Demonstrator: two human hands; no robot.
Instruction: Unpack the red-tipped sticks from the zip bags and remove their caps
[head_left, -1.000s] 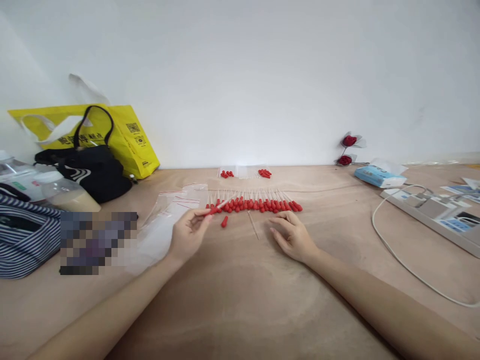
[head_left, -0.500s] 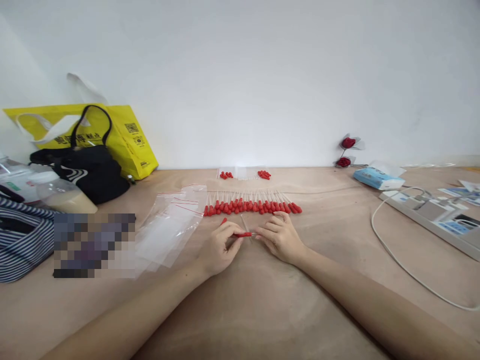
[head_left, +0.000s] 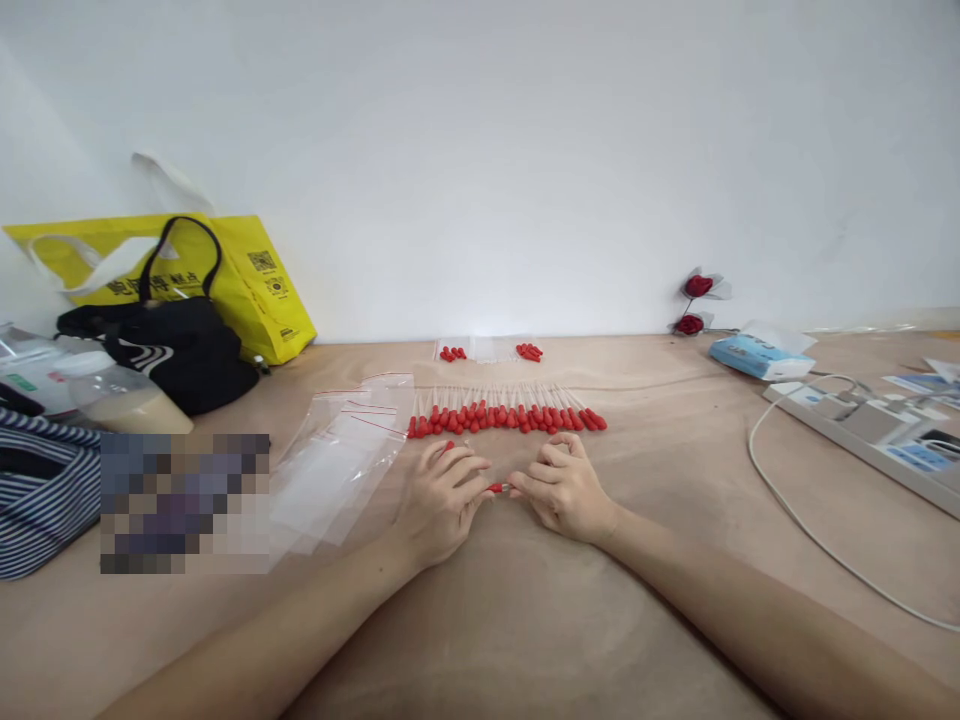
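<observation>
Between my hands is a dropper (head_left: 496,488), its red rubber bulb towards the left and its clear tube towards the right. My left hand (head_left: 442,505) pinches the bulb between thumb and fingers. My right hand (head_left: 568,492) has its fingertips closed on the tube side, hiding most of the tube. Another red bulb (head_left: 448,446) shows by the left index knuckle, with a small clear tip near it; whether the hand grips it is unclear. Just beyond my hands lies a row of several droppers (head_left: 510,415), red bulbs facing me.
Overlapping clear zip bags (head_left: 337,460) lie left of my hands. Farther back, a filled clear bag (head_left: 491,348) shows red bulbs at both ends. Yellow bag (head_left: 277,290) and black bag (head_left: 195,350) stand at left. Tissue pack (head_left: 761,355), power strip (head_left: 870,430) and white cable (head_left: 795,540) are at right.
Both hands have shifted slightly nearer me. My left hand now covers more of the bulb, and the clear tube that lay across between the hands is no longer visible there.
</observation>
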